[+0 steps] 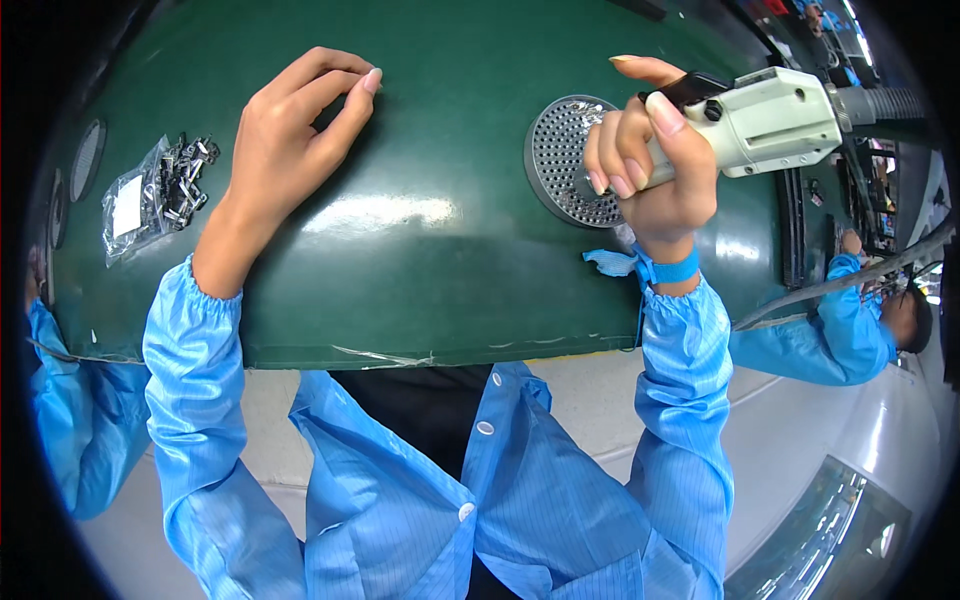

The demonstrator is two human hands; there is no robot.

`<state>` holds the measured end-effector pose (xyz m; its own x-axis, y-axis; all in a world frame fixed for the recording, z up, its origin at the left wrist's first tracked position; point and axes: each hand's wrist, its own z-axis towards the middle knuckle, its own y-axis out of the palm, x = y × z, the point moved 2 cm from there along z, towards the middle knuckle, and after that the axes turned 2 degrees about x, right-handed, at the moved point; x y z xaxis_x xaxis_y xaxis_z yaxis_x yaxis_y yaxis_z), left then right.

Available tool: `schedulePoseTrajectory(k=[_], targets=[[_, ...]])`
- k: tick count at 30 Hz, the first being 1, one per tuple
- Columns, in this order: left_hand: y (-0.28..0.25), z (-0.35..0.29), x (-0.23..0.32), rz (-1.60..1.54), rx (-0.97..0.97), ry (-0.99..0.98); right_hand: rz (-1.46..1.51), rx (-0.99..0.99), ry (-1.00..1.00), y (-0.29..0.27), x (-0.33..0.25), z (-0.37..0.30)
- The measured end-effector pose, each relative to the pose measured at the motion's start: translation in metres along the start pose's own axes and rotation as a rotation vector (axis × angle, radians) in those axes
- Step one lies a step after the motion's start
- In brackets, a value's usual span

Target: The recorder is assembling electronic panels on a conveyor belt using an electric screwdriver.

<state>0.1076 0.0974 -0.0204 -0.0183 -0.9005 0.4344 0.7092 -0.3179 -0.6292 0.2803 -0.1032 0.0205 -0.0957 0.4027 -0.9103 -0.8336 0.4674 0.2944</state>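
Observation:
My right hand [665, 160] is wrapped around a pale electric screwdriver [770, 120] with a black lever, its thumb and forefinger raised near the lever. The tool's front end points down to the left, over a round grey perforated screw tray [565, 150], and its tip is hidden by my fingers. Farther left, my left hand [300, 130] hovers above the green mat. Its thumb and forefinger tips meet in a pinch, and I cannot make out whether something tiny is between them. A blue wrist strap [670, 268] circles my right wrist.
At the left, small metal parts [185, 180] spill beside a clear plastic bag [135, 215] on the green work mat [430, 270]. A hose [885, 105] runs from the screwdriver's back. Co-workers in blue sleeves [840, 335] sit to both sides. A black rail [792, 230] lies at right.

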Motion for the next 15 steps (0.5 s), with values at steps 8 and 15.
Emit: schedulePoseTrajectory(k=[8, 15], targets=[[-0.001, 0.025, 0.02, -0.087, 0.105, -0.148, 0.032, -0.009, -0.064, 0.007, -0.017, 0.005], [0.096, 0.164, -0.031, 0.076, -0.157, -0.408, 0.032, 0.035, -0.013, 0.0, -0.026, 0.006]])
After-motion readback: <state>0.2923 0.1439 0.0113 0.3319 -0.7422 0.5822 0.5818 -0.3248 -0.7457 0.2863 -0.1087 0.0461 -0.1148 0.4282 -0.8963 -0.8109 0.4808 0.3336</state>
